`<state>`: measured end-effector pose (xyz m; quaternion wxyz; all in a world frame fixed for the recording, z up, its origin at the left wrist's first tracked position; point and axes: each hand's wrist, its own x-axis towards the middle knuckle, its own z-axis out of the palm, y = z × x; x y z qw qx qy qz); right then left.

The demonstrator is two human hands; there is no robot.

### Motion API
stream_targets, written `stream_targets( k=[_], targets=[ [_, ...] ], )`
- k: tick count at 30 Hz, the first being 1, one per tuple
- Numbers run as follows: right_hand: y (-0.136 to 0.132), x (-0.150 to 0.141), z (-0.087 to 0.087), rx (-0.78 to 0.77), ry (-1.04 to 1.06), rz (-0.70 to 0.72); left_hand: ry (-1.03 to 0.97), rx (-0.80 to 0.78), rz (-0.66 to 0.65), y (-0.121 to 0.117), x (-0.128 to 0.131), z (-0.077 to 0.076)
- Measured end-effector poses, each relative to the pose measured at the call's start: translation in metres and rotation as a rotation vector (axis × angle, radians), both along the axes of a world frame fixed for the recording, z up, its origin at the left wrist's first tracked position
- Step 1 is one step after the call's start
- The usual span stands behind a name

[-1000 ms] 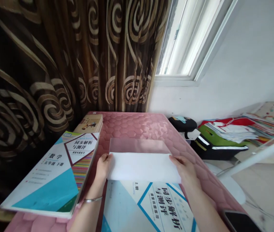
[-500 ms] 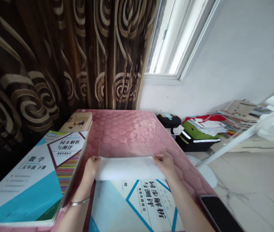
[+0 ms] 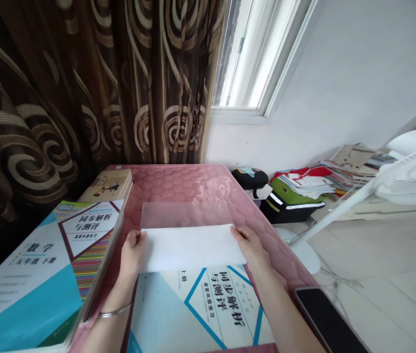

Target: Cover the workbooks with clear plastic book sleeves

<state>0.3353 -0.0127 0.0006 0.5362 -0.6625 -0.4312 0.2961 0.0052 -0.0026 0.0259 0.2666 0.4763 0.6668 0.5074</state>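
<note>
The plain white rectangular sheet [image 3: 193,250] lies between the two hands, above the far end of the book with a pale blue and white cover [image 3: 208,309]. The left hand [image 3: 132,252] has its fingers curled closed and pinches the sheet at its far left corner. The right hand [image 3: 250,247] is likewise nearly closed, with thumb and fingers gripping the far right corner. A clear plastic strip [image 3: 185,213] extends beyond the sheet's far edge. Whether the strip and sheet are joined cannot be determined.

Compared with the frame half a second ago, both hands retain their corner grips. The sheet now presents a taller, flatter face; previously it appears as a narrower, curved band. The camera view is also shifted, with more of the white floor fan [image 3: 380,186] visible at right.

The work surface is a pink pad with a quilted hexagon pattern [image 3: 178,181]. To the left lies a stack of books with a blue, white and striped top cover [image 3: 27,294]; a tan printed book stack [image 3: 108,184] is beyond it. A black smartphone [image 3: 329,318] rests beside the right forearm. The sheet blocks the view of whatever is directly beneath it. A silver bracelet [image 3: 114,312] encircles the left wrist.
</note>
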Motion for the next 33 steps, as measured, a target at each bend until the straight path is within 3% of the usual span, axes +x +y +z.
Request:
stream_targets(
  k=[5, 11, 24, 27, 33],
  targets=[
    [-0.006, -0.011, 0.012, 0.130, -0.107, -0.063, -0.124, 0.076, -0.017, -0.003, 0.001, 0.002],
    [-0.009, -0.015, 0.009, 0.190, -0.159, -0.142, -0.207, 0.031, -0.067, -0.003, -0.002, 0.004],
    [-0.009, -0.015, 0.005, 0.174, -0.207, -0.193, -0.134, 0.007, -0.028, -0.007, 0.002, 0.005],
    [-0.010, -0.017, 0.007, 0.202, -0.174, -0.196, -0.152, -0.003, -0.042, -0.006, 0.001, 0.004],
    [-0.010, -0.021, 0.013, 0.321, 0.069, -0.205, -0.181, 0.117, -0.013, -0.006, 0.003, -0.005]
  ],
)
